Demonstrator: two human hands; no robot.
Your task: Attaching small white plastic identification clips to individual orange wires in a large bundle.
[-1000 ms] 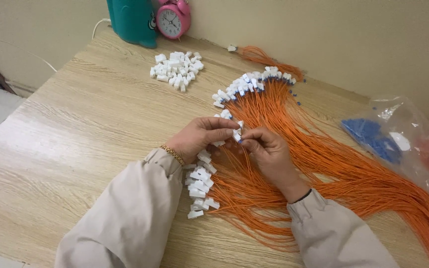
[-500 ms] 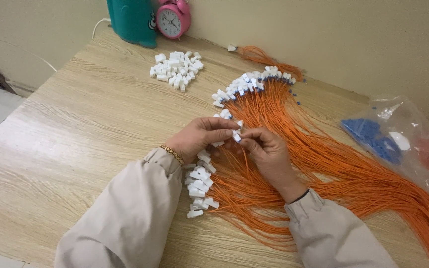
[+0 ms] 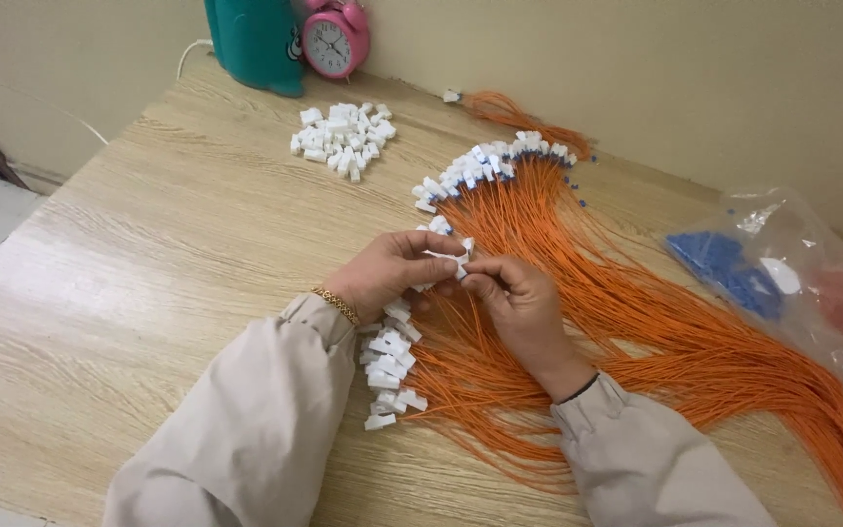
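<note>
Both hands meet at the middle of the wooden table (image 3: 148, 293), over a wide spread of thin orange wires (image 3: 656, 322). The left hand (image 3: 387, 273) pinches a small white plastic connector (image 3: 462, 250) between thumb and fingertips, and the right hand (image 3: 519, 303) has its fingers closed together on the end of an orange wire just beside that connector, the two touching or almost so; whether the wire end is already seated inside cannot be told.

Judging from how things lie, a good part of the work looks done. A row of wires with white connectors fitted (image 3: 490, 161) fans out on the far side, and another cluster of fitted connectors (image 3: 387, 361) lies near the left wrist, under the left sleeve's edge. A loose heap of white connectors (image 3: 343, 137) sits far left, well apart from the wires, which suggests many are left to fit. A small separate bundle of orange wires (image 3: 519, 112) lies at the far edge.

On the right, a clear plastic bag (image 3: 792, 273) holds blue pieces. A pink alarm clock (image 3: 336, 39) and a teal container (image 3: 256, 39) stand against the wall at the far left.
</note>
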